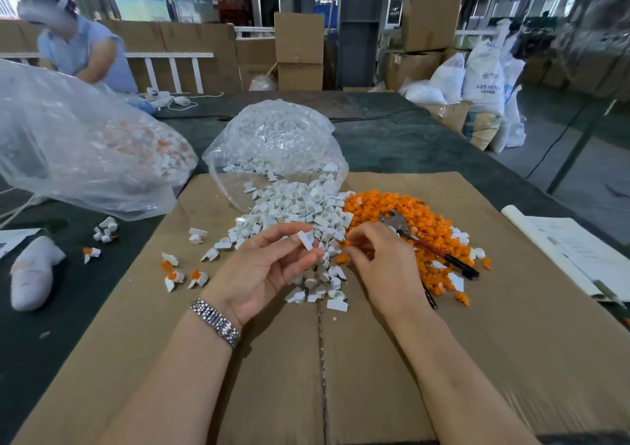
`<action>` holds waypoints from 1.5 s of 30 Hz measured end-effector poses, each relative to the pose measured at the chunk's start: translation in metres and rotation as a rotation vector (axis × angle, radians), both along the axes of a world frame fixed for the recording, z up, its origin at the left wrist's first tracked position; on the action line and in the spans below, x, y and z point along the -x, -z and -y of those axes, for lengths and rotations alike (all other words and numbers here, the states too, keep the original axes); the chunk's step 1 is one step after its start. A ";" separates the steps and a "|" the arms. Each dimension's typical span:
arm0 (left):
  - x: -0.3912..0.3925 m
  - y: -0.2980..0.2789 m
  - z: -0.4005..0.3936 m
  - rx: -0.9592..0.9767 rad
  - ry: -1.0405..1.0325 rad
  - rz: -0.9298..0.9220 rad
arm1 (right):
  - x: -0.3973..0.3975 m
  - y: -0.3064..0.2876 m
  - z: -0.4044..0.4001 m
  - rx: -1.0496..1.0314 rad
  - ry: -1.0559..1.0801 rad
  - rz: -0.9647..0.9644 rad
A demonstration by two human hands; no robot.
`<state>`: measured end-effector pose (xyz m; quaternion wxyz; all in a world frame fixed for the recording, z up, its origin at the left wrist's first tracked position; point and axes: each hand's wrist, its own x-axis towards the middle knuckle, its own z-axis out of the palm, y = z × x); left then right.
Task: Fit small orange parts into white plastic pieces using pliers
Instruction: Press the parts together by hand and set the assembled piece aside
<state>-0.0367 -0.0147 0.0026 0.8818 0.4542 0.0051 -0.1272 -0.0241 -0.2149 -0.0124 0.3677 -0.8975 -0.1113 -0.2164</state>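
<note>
Here the left hand (272, 267) is pinching a white piece (305, 239) while the right hand (378, 260) is pinching an orange part (346, 242), likely mating them before taking the pliers (429, 245).

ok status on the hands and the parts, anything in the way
Left hand pinches a white piece. Right hand pinches a small orange part. Pliers lie unused on the orange pile. Nothing blocking.
</note>
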 end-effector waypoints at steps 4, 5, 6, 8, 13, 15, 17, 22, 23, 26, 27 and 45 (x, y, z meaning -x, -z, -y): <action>-0.001 0.001 -0.001 0.024 0.063 -0.019 | 0.005 -0.005 -0.002 -0.347 -0.136 -0.118; -0.001 0.001 0.000 0.011 0.063 -0.019 | 0.006 -0.008 -0.002 -0.416 -0.171 -0.148; -0.002 0.001 0.000 -0.003 0.058 -0.016 | 0.007 -0.011 -0.003 -0.477 -0.203 -0.166; -0.003 0.001 0.001 -0.026 0.045 0.001 | 0.010 -0.018 -0.006 -0.571 -0.248 -0.175; -0.003 0.003 0.002 -0.055 0.012 0.078 | 0.013 -0.039 -0.012 -0.620 -0.273 -0.133; -0.003 0.003 0.003 -0.062 0.005 0.103 | 0.013 -0.043 -0.018 -0.591 -0.253 -0.130; -0.003 0.003 0.003 -0.063 -0.001 0.121 | 0.014 -0.044 -0.026 -0.531 -0.219 -0.133; -0.004 0.005 0.002 -0.081 -0.042 0.142 | 0.017 -0.042 -0.039 -0.355 -0.115 -0.083; -0.004 0.005 0.002 -0.077 -0.048 0.146 | 0.017 -0.042 -0.042 -0.327 -0.110 -0.080; -0.003 0.005 0.002 -0.091 -0.056 0.164 | 0.018 -0.043 -0.045 -0.255 -0.101 -0.104; -0.002 0.005 0.003 -0.106 -0.053 0.165 | 0.018 -0.045 -0.043 -0.239 -0.102 -0.116; -0.001 0.001 -0.002 -0.148 0.016 0.155 | 0.008 -0.033 -0.008 -0.339 -0.420 -0.206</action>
